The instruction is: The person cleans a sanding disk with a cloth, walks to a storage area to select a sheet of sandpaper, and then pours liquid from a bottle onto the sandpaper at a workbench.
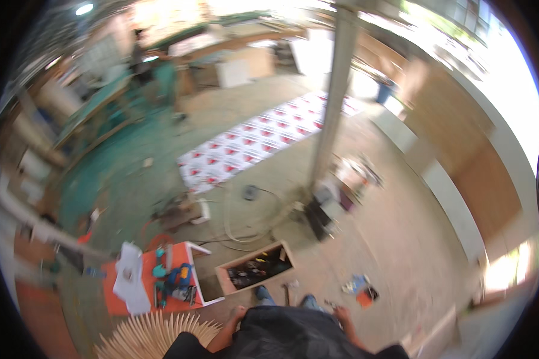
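Dark shirt [284,332] nearest, hands at its two sides. Left hand [238,313] looks curled; blurred, can't tell if it grips anything. Fanned wood slats [153,336] beside that forearm. Right hand [342,313]: also can't tell. Hammer-like tool [286,293] on floor between shoes [263,294], open toolbox [223,279] just ahead, both probably for easy reach. Orange panel [148,274], left, carries blue power tool [178,278] and paper [130,281], likely to keep them together.

Black short-sleeved top [290,336]; 2 blue-grey shoes [263,295].
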Available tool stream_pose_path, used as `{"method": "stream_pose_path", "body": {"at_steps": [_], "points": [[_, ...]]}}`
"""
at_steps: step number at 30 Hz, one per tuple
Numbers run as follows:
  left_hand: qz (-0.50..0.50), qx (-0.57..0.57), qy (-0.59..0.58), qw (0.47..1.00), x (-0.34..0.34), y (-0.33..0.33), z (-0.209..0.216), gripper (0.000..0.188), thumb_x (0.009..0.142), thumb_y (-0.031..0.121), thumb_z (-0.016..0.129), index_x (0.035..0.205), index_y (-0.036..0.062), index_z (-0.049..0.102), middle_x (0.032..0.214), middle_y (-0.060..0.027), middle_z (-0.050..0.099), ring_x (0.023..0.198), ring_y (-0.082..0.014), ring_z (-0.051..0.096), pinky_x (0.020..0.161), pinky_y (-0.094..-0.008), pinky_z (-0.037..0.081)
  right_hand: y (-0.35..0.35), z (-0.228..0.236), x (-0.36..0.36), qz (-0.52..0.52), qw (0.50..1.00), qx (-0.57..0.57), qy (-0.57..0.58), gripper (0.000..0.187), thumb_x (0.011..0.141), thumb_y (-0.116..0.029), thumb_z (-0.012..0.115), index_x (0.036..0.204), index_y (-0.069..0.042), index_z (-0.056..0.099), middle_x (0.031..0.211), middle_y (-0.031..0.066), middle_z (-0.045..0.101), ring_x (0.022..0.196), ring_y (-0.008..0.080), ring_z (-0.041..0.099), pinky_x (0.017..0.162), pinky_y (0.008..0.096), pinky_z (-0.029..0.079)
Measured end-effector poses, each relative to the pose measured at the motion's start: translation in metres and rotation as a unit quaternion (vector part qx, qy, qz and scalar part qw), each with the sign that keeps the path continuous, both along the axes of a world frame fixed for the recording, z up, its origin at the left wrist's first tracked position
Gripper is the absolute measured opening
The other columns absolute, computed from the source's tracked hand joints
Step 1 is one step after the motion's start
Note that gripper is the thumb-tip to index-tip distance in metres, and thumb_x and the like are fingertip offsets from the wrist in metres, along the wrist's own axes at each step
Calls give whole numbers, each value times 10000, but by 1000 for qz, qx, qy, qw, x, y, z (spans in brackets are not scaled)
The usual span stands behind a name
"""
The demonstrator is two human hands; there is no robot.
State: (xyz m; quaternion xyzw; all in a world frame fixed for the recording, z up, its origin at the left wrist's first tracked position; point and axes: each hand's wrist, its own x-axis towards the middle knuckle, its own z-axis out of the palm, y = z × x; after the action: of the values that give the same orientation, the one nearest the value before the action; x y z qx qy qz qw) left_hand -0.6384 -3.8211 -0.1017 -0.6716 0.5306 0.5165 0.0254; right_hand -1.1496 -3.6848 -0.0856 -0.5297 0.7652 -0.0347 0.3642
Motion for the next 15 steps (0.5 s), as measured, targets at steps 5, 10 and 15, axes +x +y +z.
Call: {"method": "stream_pose_path", "body": {"at_steps": [5, 10, 15], "points": [[-165, 3, -145, 976, -7, -2, 45, 556, 866, 497, 467, 991, 21, 727, 1094, -215, 673, 1052, -383, 637, 927, -448, 476, -8, 5, -2, -283, 931, 73, -217, 301, 863, -300, 605, 877, -8, 676, 720, 118, 679, 581, 203, 621, 487, 350, 478], [-63, 17, -116, 991, -17, -8, 67, 540, 866, 459, 454, 1041, 20, 714, 1141, -219, 656, 1103, -373, 614, 970, -445, 457, -22, 3, -3, -309, 921, 152, -185, 324, 848, -308, 616, 904, 0, 702, 763, 136, 698, 642, 214, 646, 559, 365, 506], [-76, -23, -101, 992, -15, -14, 43, 489, 823, 476, 516, 985, 68, 730, 1131, -184, 671, 1026, -367, 645, 907, -409, 494, -35, 21, 8, -264, 939, 143, -168, 324, 842, -307, 620, 917, -5, 712, 787, 143, 705, 676, 223, 658, 596, 368, 514]]}}
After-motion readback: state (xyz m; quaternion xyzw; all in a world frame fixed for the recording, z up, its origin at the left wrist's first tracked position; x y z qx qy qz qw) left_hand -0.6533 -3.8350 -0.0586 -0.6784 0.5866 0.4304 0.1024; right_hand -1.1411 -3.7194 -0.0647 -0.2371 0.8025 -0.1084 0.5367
